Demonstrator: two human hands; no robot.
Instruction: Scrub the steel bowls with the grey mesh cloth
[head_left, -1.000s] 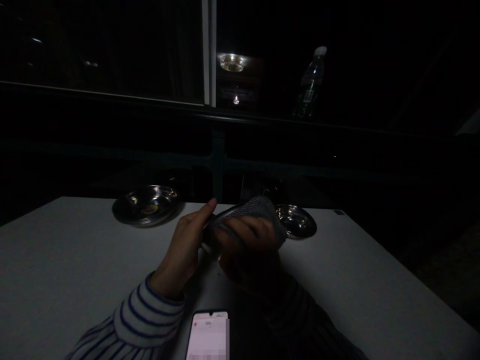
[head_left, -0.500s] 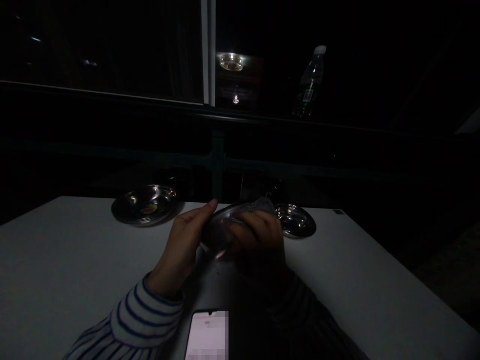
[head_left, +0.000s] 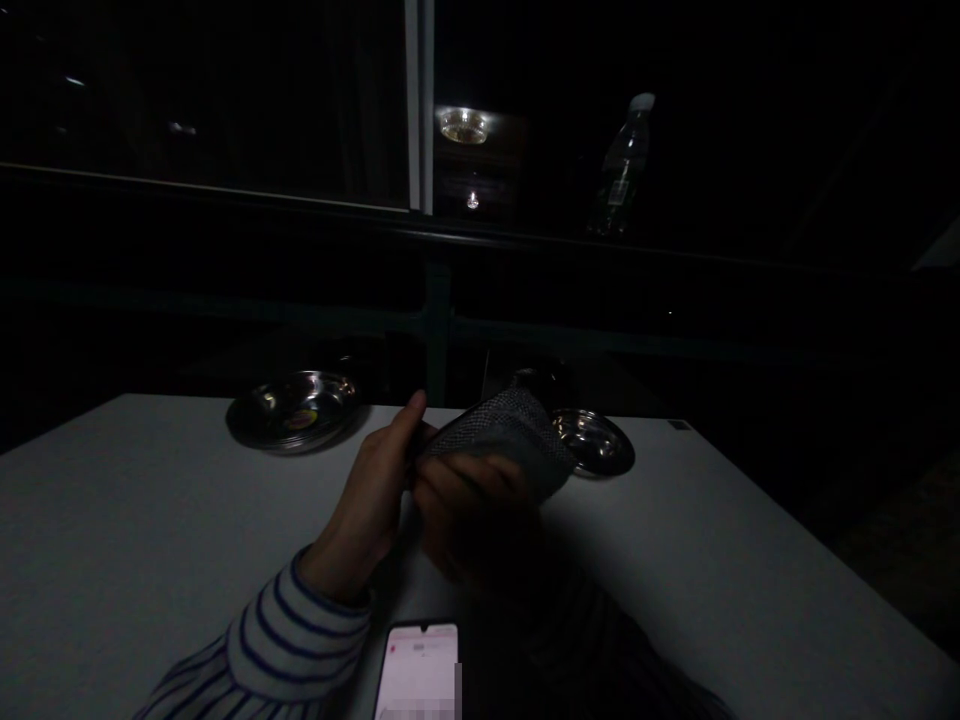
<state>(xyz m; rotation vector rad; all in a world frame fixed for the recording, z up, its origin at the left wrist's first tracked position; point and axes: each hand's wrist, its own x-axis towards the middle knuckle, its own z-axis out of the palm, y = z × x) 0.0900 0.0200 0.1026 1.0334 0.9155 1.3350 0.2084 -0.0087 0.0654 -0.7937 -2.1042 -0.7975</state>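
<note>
Above a white table [head_left: 675, 560], the left hand [head_left: 371, 480] clasps a mostly hidden dish [head_left: 454, 420]; the right hand [head_left: 476, 505], gripping cloth [head_left: 517, 425], should press evenly.

Pretty dark in here, but my left hand [head_left: 364, 490] has its thumb up, gripping the edge of some dark item [head_left: 415, 456] that's mostly hidden. Right hand's [head_left: 476, 505] in shadow, fingers curled against a grey mesh-textured cloth [head_left: 506, 425]. Shiny metal dishes [head_left: 296, 415] sit stacked to the left on the white table [head_left: 712, 560], another metal dish [head_left: 598, 445] right behind the cloth, lit phone [head_left: 418, 670] up front.
</note>
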